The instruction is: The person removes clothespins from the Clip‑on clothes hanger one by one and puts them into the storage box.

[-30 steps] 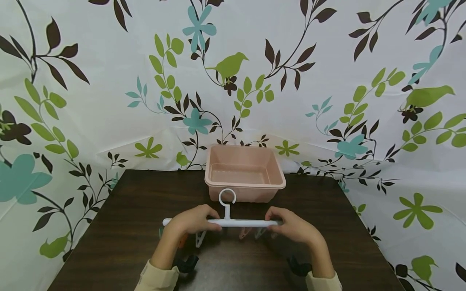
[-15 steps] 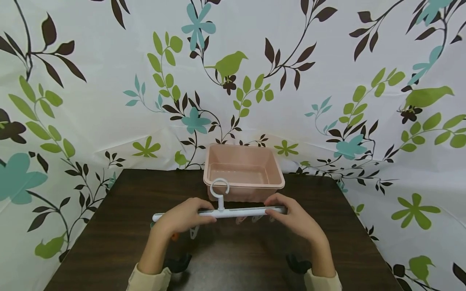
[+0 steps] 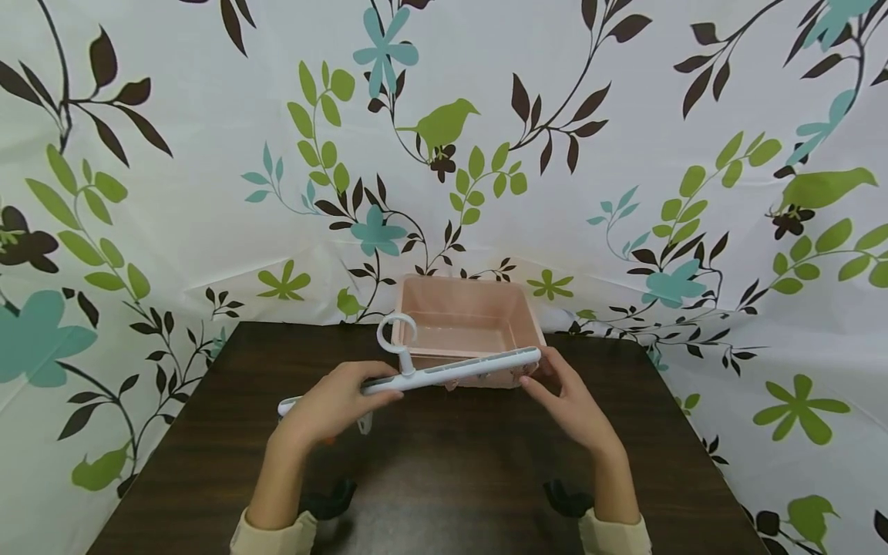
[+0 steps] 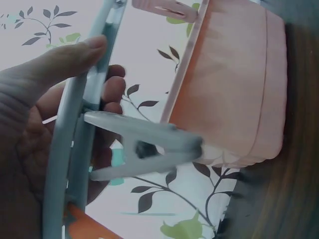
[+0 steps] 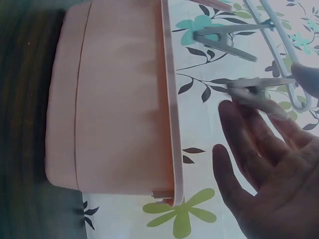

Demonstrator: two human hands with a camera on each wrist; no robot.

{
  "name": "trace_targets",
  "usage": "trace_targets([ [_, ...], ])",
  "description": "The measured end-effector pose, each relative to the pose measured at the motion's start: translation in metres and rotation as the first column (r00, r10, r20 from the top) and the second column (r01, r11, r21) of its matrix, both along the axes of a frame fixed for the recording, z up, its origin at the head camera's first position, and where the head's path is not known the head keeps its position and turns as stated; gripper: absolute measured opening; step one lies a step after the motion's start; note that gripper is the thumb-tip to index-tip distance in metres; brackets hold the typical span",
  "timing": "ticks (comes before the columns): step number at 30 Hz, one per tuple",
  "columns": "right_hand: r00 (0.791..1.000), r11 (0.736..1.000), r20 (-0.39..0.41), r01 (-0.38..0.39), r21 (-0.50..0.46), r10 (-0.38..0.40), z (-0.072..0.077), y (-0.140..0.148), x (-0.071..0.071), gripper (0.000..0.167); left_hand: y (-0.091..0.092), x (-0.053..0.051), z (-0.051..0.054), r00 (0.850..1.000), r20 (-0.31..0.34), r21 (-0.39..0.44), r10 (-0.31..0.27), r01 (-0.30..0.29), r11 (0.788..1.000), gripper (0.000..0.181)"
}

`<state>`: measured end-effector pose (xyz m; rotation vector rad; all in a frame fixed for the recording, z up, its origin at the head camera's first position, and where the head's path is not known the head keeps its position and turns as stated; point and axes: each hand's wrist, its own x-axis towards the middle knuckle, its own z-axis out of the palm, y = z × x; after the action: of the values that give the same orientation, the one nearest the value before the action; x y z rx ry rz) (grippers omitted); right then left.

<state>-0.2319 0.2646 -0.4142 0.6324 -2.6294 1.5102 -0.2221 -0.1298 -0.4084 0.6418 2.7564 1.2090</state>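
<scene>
A white hanger bar with a hook is held in the air over the table, its right end higher than its left. My left hand grips the bar left of the hook, thumb in front and fingers behind. Below the bar hang clothespins, among them a grey-white clothespin and an orange clothespin. My right hand is at the bar's right end with its fingers extended and spread. In the right wrist view its fingertips are by a pale clothespin, beside another clothespin.
A pink plastic basin stands at the back of the dark wooden table, behind the hanger. Patterned cloth covers the wall behind. Black wrist mounts show near both sleeves.
The hanger has risen toward the basin and shifted left, its right end tilting upward. My left hand has moved with it. My right fingers have loosened from the bar's right end.
</scene>
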Motion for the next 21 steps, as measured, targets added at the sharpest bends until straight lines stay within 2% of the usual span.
trace_targets([
  [7, 1.0, 0.998, -0.02, 0.004, -0.055, -0.006, 0.0, -0.003, 0.0, 0.044, -0.002, 0.005, 0.007, 0.996, -0.035, 0.039, 0.077, -0.076, 0.996, 0.032],
  [11, 1.0, 0.997, -0.022, 0.007, -0.076, -0.009, -0.001, -0.008, -0.001, 0.049, -0.002, 0.007, 0.008, 0.995, -0.06, 0.052, 0.085, -0.082, 0.995, 0.033],
  [16, 0.999, 0.99, -0.042, -0.04, -0.134, 0.035, -0.002, -0.016, 0.001, 0.058, -0.001, 0.009, 0.008, 0.991, -0.103, 0.06, 0.089, -0.084, 0.995, 0.036],
  [21, 0.994, 0.974, -0.068, -0.101, -0.204, 0.089, 0.0, -0.023, 0.002, 0.046, 0.001, 0.01, 0.009, 0.986, -0.135, 0.079, 0.094, -0.084, 0.993, 0.038],
])
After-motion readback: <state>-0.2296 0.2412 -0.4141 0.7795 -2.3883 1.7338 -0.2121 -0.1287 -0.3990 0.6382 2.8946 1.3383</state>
